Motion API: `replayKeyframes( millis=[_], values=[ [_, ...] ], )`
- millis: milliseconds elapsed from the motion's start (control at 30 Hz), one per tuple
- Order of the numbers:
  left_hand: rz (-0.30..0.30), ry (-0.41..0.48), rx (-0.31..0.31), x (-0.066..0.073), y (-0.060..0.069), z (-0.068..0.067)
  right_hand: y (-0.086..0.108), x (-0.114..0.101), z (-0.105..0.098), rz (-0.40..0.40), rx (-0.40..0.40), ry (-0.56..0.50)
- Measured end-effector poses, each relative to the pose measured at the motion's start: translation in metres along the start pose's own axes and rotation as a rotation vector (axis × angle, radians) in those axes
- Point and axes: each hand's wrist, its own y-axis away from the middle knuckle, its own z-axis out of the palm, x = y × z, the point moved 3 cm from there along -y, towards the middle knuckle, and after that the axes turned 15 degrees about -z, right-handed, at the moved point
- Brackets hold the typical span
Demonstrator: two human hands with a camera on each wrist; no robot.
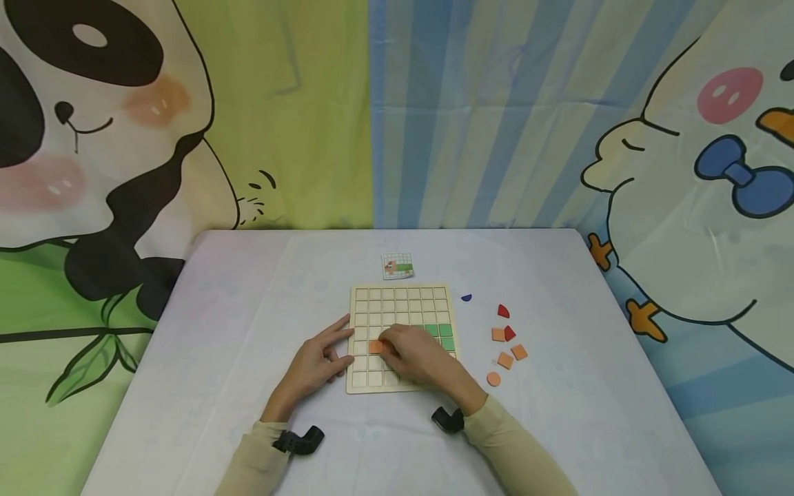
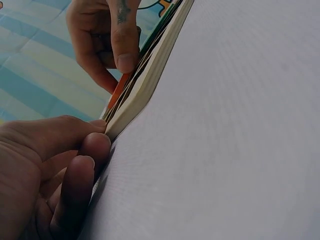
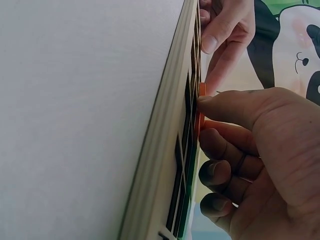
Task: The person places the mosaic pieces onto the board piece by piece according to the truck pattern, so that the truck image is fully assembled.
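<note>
A light wooden grid board (image 1: 373,294) lies on the table. An orange square piece (image 1: 375,346) sits toward its left side, and green squares (image 1: 447,343) show at its right. My right hand (image 1: 418,355) is over the board; in the right wrist view its thumb and forefinger pinch at orange (image 3: 202,120), with the other fingers curled. What lies under this hand is hidden. My left hand (image 1: 313,362) touches the board's left edge with forefinger and thumb spread apart; in the left wrist view the fingertips of this hand (image 2: 55,170) rest at the board's edge (image 2: 145,82).
A small picture card (image 1: 398,266) lies behind the board. Right of the board are a blue piece (image 1: 466,297), red pieces (image 1: 503,311), several orange squares (image 1: 519,352) and an orange round piece (image 1: 493,379). Printed curtains (image 1: 322,124) hang behind the table.
</note>
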Motion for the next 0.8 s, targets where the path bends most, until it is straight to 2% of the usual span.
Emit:
replayKeyframes(
  millis=[233, 800],
  values=[
    [0.017, -0.006, 0.003, -0.0005, -0.0007, 0.0001, -0.0028, -0.0003, 0.0007, 0.004, -0.013, 0.006],
    [0.016, 0.008, -0.001, -0.002, -0.0006, 0.0005, -0.001, 0.0009, 0.001, 0.0, -0.01, 0.013]
  ],
)
